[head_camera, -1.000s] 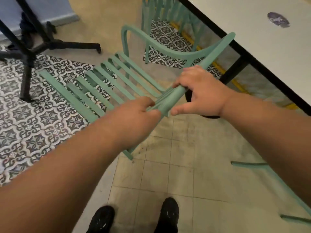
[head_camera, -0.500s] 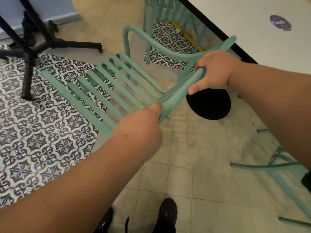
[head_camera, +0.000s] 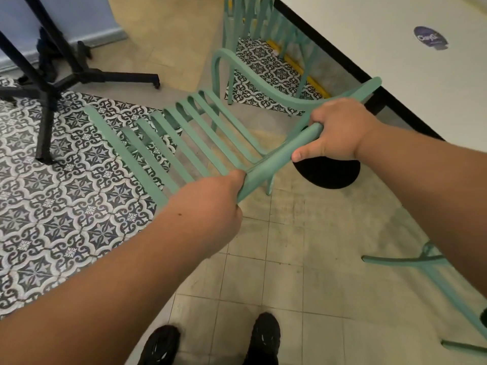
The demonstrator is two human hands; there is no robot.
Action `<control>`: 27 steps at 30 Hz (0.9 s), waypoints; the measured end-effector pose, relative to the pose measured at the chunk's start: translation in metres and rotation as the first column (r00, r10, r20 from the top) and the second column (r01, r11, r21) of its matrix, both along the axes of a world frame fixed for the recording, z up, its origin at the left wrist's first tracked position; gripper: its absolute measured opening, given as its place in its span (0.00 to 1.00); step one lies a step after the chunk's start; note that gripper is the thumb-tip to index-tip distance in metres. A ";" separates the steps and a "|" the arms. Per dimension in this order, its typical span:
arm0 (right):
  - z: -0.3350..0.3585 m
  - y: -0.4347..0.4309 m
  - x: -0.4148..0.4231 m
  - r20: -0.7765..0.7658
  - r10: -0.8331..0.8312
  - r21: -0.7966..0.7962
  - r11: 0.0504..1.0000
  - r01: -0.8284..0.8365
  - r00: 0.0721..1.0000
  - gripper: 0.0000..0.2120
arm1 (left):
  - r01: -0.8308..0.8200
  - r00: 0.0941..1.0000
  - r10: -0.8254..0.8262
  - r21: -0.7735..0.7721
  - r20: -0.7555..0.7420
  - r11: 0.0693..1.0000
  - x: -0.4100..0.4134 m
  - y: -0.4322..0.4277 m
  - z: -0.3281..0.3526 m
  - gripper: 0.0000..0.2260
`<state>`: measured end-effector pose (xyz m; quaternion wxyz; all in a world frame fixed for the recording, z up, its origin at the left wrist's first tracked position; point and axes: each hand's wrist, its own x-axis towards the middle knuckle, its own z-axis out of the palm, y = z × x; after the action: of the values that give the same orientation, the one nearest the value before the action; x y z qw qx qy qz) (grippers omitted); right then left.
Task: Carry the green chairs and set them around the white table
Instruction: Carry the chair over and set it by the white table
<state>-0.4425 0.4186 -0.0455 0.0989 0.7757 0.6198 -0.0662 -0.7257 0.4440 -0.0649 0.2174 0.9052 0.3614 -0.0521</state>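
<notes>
Grip: left hand (head_camera: 208, 209), right hand (head_camera: 340, 130) both clamped on green chair (head_camera: 276, 160) back rail; rail axis diagonal; white table (head_camera: 382, 64) lies right, nearer right hand.

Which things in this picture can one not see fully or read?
Head view:
- Legs of the held green chair: whether they touch the floor cannot be told.
- Fingers of the left hand: hidden behind its own back.
- Print of the sticker on the white table: small, blurred.
- The second chair, at the right: cut by the right arm and the frame edge.
- The third chair: cut by the top edge.
</notes>
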 end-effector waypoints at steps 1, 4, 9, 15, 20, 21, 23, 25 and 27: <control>-0.001 -0.004 -0.002 0.008 -0.001 0.009 1.000 0.001 1.000 0.51 | 0.014 1.000 -0.014 0.006 0.002 1.000 -0.003 0.001 0.001 0.08; -0.001 -0.016 -0.011 0.030 -0.022 0.035 0.999 0.021 0.999 0.50 | 0.053 0.999 -0.053 -0.003 -0.001 0.999 -0.012 0.004 0.004 0.08; -0.005 -0.037 -0.026 0.008 -0.087 0.102 0.991 0.085 0.996 0.49 | 0.110 0.994 -0.110 0.000 -0.015 0.994 -0.026 0.012 0.007 0.10; -0.009 -0.052 -0.043 0.041 -0.159 0.129 0.980 0.153 0.986 0.47 | 0.188 0.982 -0.188 0.021 -0.030 0.982 -0.037 0.030 0.009 0.15; -0.011 -0.052 -0.060 0.052 -0.232 0.132 0.966 0.224 0.971 0.46 | 0.255 0.966 -0.250 0.086 -0.068 0.963 -0.047 0.056 0.007 0.13; -0.011 -0.052 -0.063 0.051 -0.245 0.132 0.962 0.237 0.968 0.46 | 0.261 0.964 -0.256 0.088 -0.066 0.961 -0.049 0.060 0.006 0.13; -0.010 -0.054 -0.069 0.050 -0.265 0.120 0.959 0.258 0.963 0.46 | 0.273 0.961 -0.269 0.077 -0.062 0.959 -0.052 0.065 0.005 0.13; -0.010 -0.056 -0.072 0.058 -0.275 0.110 0.957 0.267 0.960 0.46 | 0.284 0.958 -0.280 0.072 -0.062 0.956 -0.053 0.068 0.004 0.13; -0.009 -0.058 -0.075 0.071 -0.287 0.104 0.955 0.279 0.955 0.47 | 0.291 0.956 -0.287 0.080 -0.062 0.953 -0.054 0.068 0.004 0.12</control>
<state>-0.5176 0.3609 -0.0549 0.0786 0.8624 0.4998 -0.0178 -0.7798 0.5122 -0.0609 0.1583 0.9554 0.2323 -0.0900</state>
